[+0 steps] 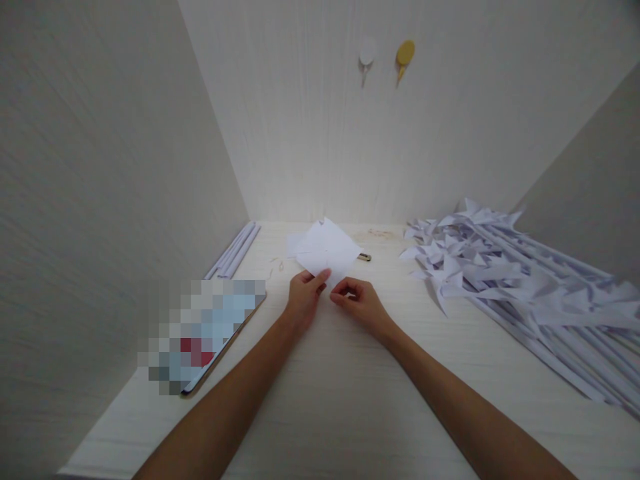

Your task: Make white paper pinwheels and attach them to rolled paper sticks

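A white square of paper (327, 250) lies tilted like a diamond at the middle of the pale desk (350, 373). My left hand (305, 293) pinches its near corner with thumb on top. My right hand (357, 300) pinches the same near corner from the right, fingers curled. A small dark object (365, 257), partly hidden by the sheet, pokes out at its right edge.
A large heap of white paper pinwheels on paper sticks (510, 280) fills the right side. Rolled paper sticks (235, 250) lie at the back left. A flat device with a blurred screen (210, 333) lies left. Two wall hooks (385, 57) hang on the back wall.
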The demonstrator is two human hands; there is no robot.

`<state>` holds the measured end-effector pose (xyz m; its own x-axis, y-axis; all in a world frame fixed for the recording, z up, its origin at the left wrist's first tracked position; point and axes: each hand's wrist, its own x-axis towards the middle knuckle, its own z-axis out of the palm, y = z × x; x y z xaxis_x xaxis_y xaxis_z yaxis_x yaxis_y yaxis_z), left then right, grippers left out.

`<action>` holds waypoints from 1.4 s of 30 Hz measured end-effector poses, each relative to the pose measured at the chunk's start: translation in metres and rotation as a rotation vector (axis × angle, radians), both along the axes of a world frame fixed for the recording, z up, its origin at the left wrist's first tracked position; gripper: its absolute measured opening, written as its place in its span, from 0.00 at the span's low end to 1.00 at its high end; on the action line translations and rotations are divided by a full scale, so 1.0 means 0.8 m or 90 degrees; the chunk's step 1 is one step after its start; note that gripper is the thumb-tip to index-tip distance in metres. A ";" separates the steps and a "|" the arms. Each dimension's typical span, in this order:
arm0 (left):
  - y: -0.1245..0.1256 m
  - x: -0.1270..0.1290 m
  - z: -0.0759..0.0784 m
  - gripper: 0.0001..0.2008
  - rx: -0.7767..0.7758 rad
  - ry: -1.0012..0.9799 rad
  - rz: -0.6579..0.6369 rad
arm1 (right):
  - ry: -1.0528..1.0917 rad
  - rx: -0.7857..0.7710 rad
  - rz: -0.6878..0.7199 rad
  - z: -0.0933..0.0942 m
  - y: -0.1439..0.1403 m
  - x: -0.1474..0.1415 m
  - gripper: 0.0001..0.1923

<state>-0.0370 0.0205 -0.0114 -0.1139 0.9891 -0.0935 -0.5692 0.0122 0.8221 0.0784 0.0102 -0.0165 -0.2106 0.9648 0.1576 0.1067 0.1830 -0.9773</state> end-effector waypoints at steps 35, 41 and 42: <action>-0.009 0.004 0.004 0.11 0.023 0.049 -0.133 | 0.178 -0.047 -0.083 -0.002 0.002 0.009 0.16; -0.008 0.002 0.003 0.11 0.012 0.002 -0.126 | 0.149 -0.064 -0.006 -0.003 0.001 0.006 0.14; -0.008 0.002 0.003 0.11 0.015 0.000 -0.134 | 0.151 -0.065 -0.001 -0.003 0.001 0.007 0.13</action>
